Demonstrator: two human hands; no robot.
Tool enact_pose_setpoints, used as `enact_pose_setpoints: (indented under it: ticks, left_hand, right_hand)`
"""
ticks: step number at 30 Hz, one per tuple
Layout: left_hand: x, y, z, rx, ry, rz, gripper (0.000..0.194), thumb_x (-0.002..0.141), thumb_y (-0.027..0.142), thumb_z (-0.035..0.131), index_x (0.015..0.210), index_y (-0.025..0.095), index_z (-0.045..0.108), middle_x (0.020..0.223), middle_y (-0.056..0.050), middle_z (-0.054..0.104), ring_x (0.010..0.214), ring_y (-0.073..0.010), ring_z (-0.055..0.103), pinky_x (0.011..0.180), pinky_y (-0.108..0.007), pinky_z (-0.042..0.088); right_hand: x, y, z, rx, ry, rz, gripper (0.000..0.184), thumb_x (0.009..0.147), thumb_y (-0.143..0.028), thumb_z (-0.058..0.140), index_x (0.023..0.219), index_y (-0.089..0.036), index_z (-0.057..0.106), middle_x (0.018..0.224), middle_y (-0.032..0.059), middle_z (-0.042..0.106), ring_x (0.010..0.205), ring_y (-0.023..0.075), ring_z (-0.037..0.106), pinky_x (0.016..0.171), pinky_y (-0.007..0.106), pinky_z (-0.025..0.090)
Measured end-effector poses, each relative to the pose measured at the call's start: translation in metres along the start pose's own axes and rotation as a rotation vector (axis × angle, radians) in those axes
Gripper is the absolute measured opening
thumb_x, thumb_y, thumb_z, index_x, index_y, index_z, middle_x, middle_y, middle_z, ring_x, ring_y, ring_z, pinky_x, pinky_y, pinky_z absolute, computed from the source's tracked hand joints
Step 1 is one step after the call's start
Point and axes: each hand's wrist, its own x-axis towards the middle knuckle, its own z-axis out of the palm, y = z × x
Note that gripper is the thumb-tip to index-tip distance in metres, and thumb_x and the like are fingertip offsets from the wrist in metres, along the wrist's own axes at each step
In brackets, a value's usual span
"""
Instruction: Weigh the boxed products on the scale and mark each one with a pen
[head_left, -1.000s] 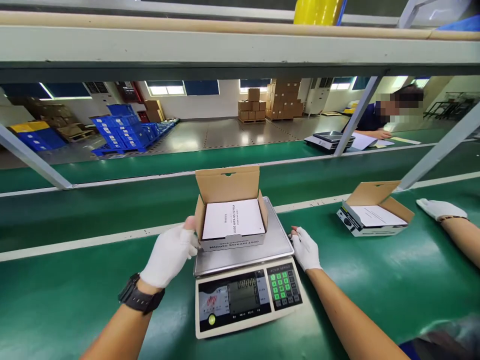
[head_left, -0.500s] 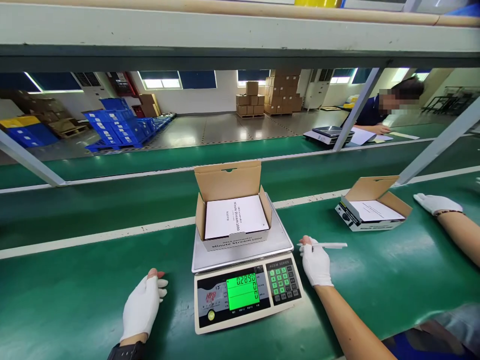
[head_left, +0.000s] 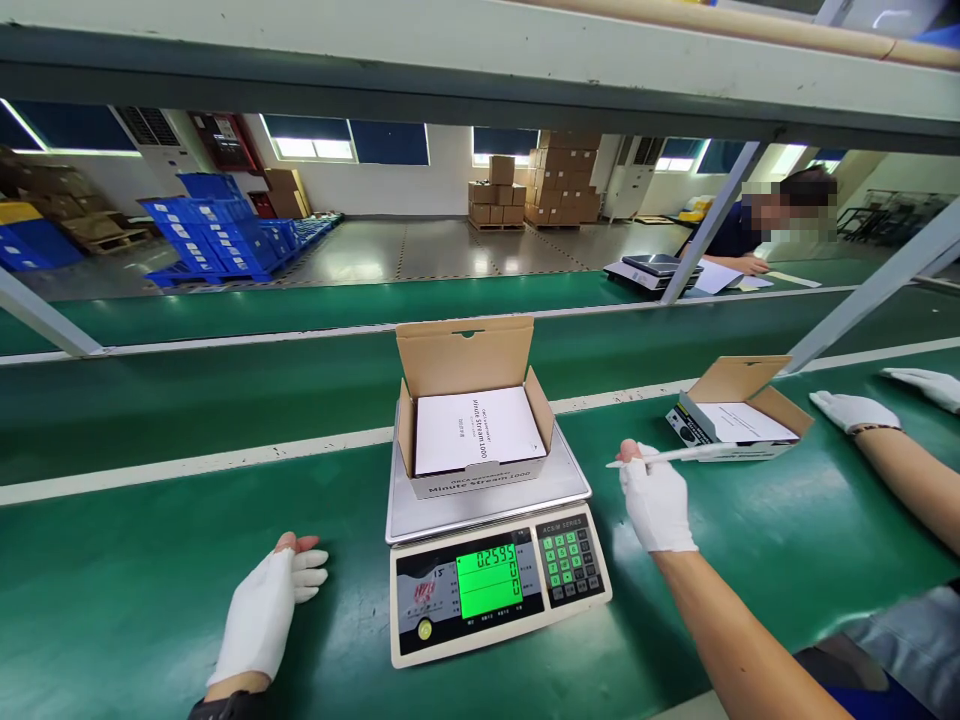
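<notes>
An open cardboard box [head_left: 472, 415] with a white booklet [head_left: 478, 430] inside stands on the steel pan of a digital scale [head_left: 491, 575], whose green display is lit. My left hand [head_left: 266, 612], in a white glove, rests flat on the green belt left of the scale, fingers stretched out. To the right of the scale my gloved right hand [head_left: 656, 500] is raised and closed around a white pen [head_left: 664, 457] that points right.
A second open box [head_left: 739, 410] lies on the belt at the right, with another person's gloved hands [head_left: 855, 410] beside it. A person sits at a far scale [head_left: 656, 268]. Slanted frame struts [head_left: 862, 300] and a shelf beam [head_left: 480, 70] cross above.
My left hand let go of the box and dropped to the belt. The scale display lit up green. My right hand picked up the pen and lifted it.
</notes>
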Motion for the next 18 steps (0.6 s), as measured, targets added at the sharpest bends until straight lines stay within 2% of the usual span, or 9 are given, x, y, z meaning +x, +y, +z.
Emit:
enact_pose_setpoints:
  ticks: [2,4,7,10,12,13,15,18]
  left_hand:
    - [-0.001,0.018,-0.001,-0.045,-0.015,0.006,0.046,0.075,0.053,0.054,0.096,0.012,0.062,0.089,-0.01,0.068,0.072,-0.0192,0.063,0.059,-0.025,0.052]
    - [-0.01,0.047,0.006,-0.054,-0.032,0.108,0.049,0.075,0.056,0.055,0.096,0.013,0.062,0.089,-0.01,0.068,0.073,-0.0202,0.064,0.061,-0.027,0.052]
    - [-0.036,0.102,0.033,0.06,-0.12,0.408,0.053,0.078,0.064,0.05,0.101,0.017,0.062,0.09,-0.006,0.067,0.074,-0.0199,0.063,0.064,-0.028,0.05]
    - [-0.062,0.141,0.07,0.342,-0.195,0.681,0.051,0.079,0.063,0.052,0.107,0.022,0.057,0.078,-0.002,0.065,0.069,-0.0187,0.061,0.059,-0.025,0.044]
    - [-0.069,0.149,0.092,0.422,-0.201,0.727,0.047,0.081,0.061,0.05,0.106,0.021,0.055,0.066,-0.001,0.062,0.06,-0.0178,0.059,0.052,-0.023,0.04]
    - [-0.069,0.148,0.099,0.385,-0.22,0.7,0.046,0.083,0.06,0.046,0.106,0.021,0.054,0.061,0.0,0.06,0.054,-0.0171,0.058,0.048,-0.023,0.039]
    - [-0.065,0.136,0.11,0.181,-0.315,0.594,0.047,0.087,0.058,0.037,0.108,0.019,0.051,0.054,0.0,0.056,0.042,-0.0158,0.053,0.041,-0.022,0.037]
    - [-0.057,0.113,0.115,-0.14,-0.471,0.457,0.052,0.085,0.059,0.035,0.105,0.014,0.049,0.05,-0.001,0.054,0.036,-0.016,0.051,0.033,-0.022,0.037]
  right_hand:
    - [-0.002,-0.036,-0.009,0.002,0.055,-0.121,0.044,0.088,-0.058,0.045,0.079,-0.017,0.059,0.066,0.0018,0.055,0.063,0.0161,0.05,0.062,0.027,0.039]
    - [-0.008,-0.078,-0.013,0.057,0.022,-0.246,0.04,0.09,-0.054,0.046,0.077,-0.018,0.058,0.065,0.0011,0.055,0.062,0.0157,0.05,0.063,0.026,0.039]
    - [-0.02,-0.141,-0.003,0.144,-0.162,-0.417,0.036,0.092,-0.048,0.047,0.074,-0.018,0.055,0.062,-0.0009,0.053,0.06,0.0142,0.05,0.062,0.025,0.039]
    - [-0.031,-0.188,0.026,0.225,-0.378,-0.493,0.032,0.093,-0.044,0.047,0.075,-0.019,0.055,0.066,-0.0016,0.056,0.063,0.0135,0.054,0.064,0.024,0.04]
    - [-0.037,-0.205,0.048,0.328,-0.497,-0.467,0.032,0.094,-0.044,0.045,0.077,-0.019,0.055,0.066,-0.002,0.057,0.062,0.0127,0.054,0.063,0.023,0.04]
    - [-0.038,-0.209,0.058,0.376,-0.545,-0.445,0.034,0.094,-0.044,0.044,0.075,-0.018,0.054,0.064,-0.0019,0.056,0.06,0.0125,0.054,0.061,0.023,0.04]
    - [-0.04,-0.21,0.072,0.402,-0.655,-0.414,0.037,0.093,-0.045,0.046,0.069,-0.017,0.053,0.061,-0.0012,0.056,0.059,0.0126,0.053,0.059,0.023,0.04]
    - [-0.04,-0.204,0.081,0.243,-0.803,-0.426,0.038,0.091,-0.043,0.049,0.064,-0.017,0.054,0.061,-0.0002,0.058,0.061,0.0141,0.054,0.06,0.025,0.039]
